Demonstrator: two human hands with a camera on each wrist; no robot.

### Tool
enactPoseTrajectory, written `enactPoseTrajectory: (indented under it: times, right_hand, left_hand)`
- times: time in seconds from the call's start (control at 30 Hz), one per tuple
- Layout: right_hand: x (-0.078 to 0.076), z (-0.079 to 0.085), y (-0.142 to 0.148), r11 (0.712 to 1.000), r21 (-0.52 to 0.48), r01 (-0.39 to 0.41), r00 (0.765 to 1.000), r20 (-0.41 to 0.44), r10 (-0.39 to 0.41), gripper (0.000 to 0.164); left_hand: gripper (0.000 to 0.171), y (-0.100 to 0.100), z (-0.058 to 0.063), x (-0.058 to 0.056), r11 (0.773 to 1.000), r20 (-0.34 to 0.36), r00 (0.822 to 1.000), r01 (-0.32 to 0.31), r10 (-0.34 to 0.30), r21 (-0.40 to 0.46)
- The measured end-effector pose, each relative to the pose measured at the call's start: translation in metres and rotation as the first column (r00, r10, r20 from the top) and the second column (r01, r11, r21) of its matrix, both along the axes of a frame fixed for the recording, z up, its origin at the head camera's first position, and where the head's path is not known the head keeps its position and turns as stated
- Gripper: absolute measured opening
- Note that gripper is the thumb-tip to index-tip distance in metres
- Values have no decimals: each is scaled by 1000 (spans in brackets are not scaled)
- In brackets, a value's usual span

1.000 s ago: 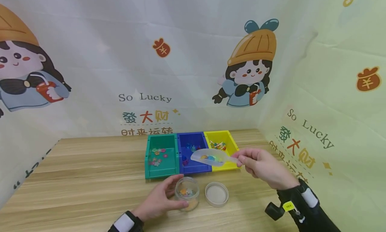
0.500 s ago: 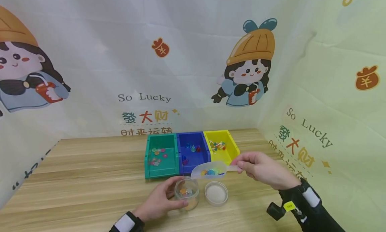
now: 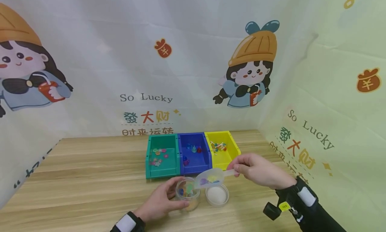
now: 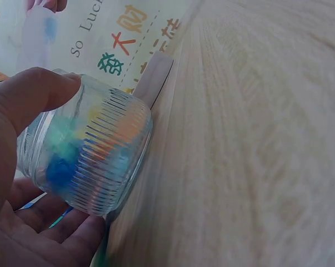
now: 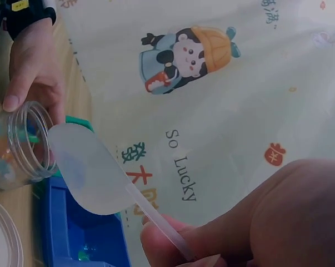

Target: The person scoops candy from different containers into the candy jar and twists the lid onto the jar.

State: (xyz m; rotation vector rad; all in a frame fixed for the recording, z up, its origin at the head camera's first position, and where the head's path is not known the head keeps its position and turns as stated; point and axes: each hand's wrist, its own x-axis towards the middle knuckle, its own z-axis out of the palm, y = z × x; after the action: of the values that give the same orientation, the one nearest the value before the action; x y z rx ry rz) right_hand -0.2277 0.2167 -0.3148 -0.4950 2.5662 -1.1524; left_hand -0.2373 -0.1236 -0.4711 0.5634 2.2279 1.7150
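My left hand [image 3: 160, 199] grips a clear ribbed jar [image 4: 95, 144] on the wooden table, thumb on one side and fingers on the other. Inside the open jar lie small colourful pieces in orange, blue, green and yellow. My right hand [image 3: 260, 171] pinches the thin handle of a translucent white scoop [image 5: 95, 167]. The scoop's tip is right at the jar's mouth, tilted down toward it. Purple and yellow pieces show in the scoop in the head view. A round white-and-clear lid [image 3: 217, 195] lies on the table just right of the jar.
Behind the jar stand three joined trays: green [image 3: 170, 163] with flower-like pieces, blue [image 3: 197, 165] with blue, red and purple pieces, and yellow [image 3: 224, 160] with small stick-like pieces. A printed curtain [image 3: 193, 57] closes off the back and sides of the table [image 3: 90, 178].
My right hand has brought the scoop from over the trays down toward me and tipped it at the jar. Blue and green pieces now show in the jar. The left hand keeps its hold.
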Motion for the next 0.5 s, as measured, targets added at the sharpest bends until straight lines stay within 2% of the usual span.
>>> enactPoseTrajectory:
  times: [0.17, 0.5]
  right_hand:
    - [0, 1, 1, 1000, -1, 1, 1000, -12, -1, 24]
    - [1, 2, 0, 1000, 4, 7, 1000, -18, -6, 24]
  left_hand:
    - [81, 0, 1, -1, 1000, -13, 1000, 1, -1, -1]
    - [83, 1, 2, 0, 1000, 9, 1000, -12, 12, -10]
